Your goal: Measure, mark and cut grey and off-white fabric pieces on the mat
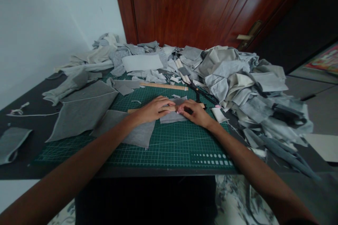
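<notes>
My left hand (154,109) holds a wooden ruler (170,108), fingers along its far edge and thumb at its near edge. The ruler lies across a small grey fabric piece (171,117) on the green cutting mat (174,147). My right hand (196,112) is closed in a pinch over the ruler's right part; what its fingertips hold, if anything, is too small to make out. Partly under my left wrist and forearm lies a larger grey fabric piece (139,135). Black-handled scissors (202,93) rest just beyond my right hand.
A second wooden ruler (163,86) lies farther back. Heaped fabric scraps (232,74) cover the table's back and right side. A large grey cloth (84,109) lies at left, with a folded grey piece (14,144) near the edge. A wooden door (185,7) stands behind.
</notes>
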### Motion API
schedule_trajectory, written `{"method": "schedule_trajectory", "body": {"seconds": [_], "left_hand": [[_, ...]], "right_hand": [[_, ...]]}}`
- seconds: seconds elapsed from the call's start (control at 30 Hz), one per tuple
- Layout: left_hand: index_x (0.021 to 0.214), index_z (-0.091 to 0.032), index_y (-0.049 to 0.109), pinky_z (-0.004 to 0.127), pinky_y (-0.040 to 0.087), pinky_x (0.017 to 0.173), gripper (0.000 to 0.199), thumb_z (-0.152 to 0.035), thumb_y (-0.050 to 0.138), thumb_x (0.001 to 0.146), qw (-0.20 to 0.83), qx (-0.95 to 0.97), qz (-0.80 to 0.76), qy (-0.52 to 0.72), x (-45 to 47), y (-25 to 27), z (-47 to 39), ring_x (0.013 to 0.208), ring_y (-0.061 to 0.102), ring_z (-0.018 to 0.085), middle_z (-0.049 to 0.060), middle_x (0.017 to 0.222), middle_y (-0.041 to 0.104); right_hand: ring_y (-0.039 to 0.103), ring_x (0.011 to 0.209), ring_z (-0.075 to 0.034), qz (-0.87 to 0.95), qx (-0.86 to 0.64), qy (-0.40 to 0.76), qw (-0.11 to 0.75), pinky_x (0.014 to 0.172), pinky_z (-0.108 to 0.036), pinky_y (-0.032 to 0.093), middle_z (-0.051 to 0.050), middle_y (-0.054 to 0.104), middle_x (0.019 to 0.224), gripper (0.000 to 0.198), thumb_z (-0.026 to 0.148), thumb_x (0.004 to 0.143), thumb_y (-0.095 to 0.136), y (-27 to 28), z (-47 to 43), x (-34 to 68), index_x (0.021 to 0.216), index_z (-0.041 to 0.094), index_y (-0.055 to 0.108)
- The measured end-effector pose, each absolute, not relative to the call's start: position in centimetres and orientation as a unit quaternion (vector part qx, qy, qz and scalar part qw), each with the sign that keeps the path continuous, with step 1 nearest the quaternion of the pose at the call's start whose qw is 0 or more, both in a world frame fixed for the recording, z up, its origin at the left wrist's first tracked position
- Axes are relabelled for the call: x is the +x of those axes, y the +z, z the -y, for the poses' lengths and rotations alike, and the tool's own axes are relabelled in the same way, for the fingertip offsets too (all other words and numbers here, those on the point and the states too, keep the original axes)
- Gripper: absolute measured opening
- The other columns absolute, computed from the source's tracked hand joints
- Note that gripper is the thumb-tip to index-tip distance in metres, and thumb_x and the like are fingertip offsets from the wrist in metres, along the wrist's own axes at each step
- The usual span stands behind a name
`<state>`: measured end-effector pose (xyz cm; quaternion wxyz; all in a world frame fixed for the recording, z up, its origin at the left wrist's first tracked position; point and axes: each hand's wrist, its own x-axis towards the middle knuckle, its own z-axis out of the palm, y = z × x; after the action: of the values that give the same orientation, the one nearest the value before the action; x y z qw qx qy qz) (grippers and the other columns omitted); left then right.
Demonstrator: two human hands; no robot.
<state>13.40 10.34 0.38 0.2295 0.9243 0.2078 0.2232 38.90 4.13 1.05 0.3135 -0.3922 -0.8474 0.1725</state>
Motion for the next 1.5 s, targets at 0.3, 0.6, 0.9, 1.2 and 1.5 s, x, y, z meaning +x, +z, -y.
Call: {"method": "schedule_trajectory", "body": {"seconds": [0.3,0.6,0.9,1.2,1.5], "left_hand": [[0.125,-0.023,0.064,0.043,0.043,0.106,0.028,-0.021,0.059,0.098,0.232,0.925,-0.202,0.224,13.5,0.6,-10.2,0.119,0.058,0.025,0.007,0.121,0.068],[0.133,-0.024,0.061,0.045,0.044,0.109,0.040,-0.015,0.060,0.094,0.233,0.923,-0.188,0.240,12.9,0.3,-10.5,0.123,0.058,0.024,0.008,0.128,0.068],[0.131,-0.026,0.063,0.045,0.045,0.106,0.035,-0.019,0.059,0.097,0.204,0.924,-0.211,0.244,13.4,-0.1,-10.6,0.119,0.060,0.024,0.006,0.126,0.069],[0.128,-0.023,0.066,0.045,0.040,0.104,0.031,-0.028,0.060,0.098,0.170,0.921,-0.278,0.213,13.1,0.5,-10.6,0.120,0.053,0.028,0.007,0.127,0.068],[0.116,-0.024,0.069,0.039,0.034,0.095,0.022,-0.027,0.059,0.097,0.165,0.933,-0.280,0.156,11.8,1.3,-11.4,0.107,0.056,0.025,0.005,0.110,0.065]], "right_hand": [[0.061,0.087,-0.022,0.851,-0.386,0.169,0.314,0.083,-0.037,0.048,-0.005,0.068,0.090,0.017,0.037,0.100,0.062,1.1,-4.1,38.9,0.093,0.022,0.067],[0.062,0.082,-0.019,0.849,-0.370,0.133,0.353,0.078,-0.032,0.049,-0.005,0.068,0.089,0.009,0.028,0.099,0.066,0.1,-4.5,39.1,0.095,0.019,0.067],[0.064,0.088,-0.021,0.846,-0.373,0.148,0.352,0.081,-0.034,0.050,-0.006,0.070,0.092,0.010,0.030,0.099,0.067,0.4,-4.3,38.5,0.095,0.020,0.068],[0.066,0.086,-0.020,0.831,-0.395,0.164,0.356,0.079,-0.033,0.050,-0.006,0.072,0.093,0.016,0.034,0.099,0.066,0.3,-4.7,38.9,0.094,0.020,0.068],[0.062,0.070,-0.015,0.778,-0.453,0.172,0.400,0.065,-0.027,0.047,-0.001,0.066,0.082,0.019,0.039,0.101,0.061,0.5,-4.1,39.0,0.096,0.021,0.063]]}}
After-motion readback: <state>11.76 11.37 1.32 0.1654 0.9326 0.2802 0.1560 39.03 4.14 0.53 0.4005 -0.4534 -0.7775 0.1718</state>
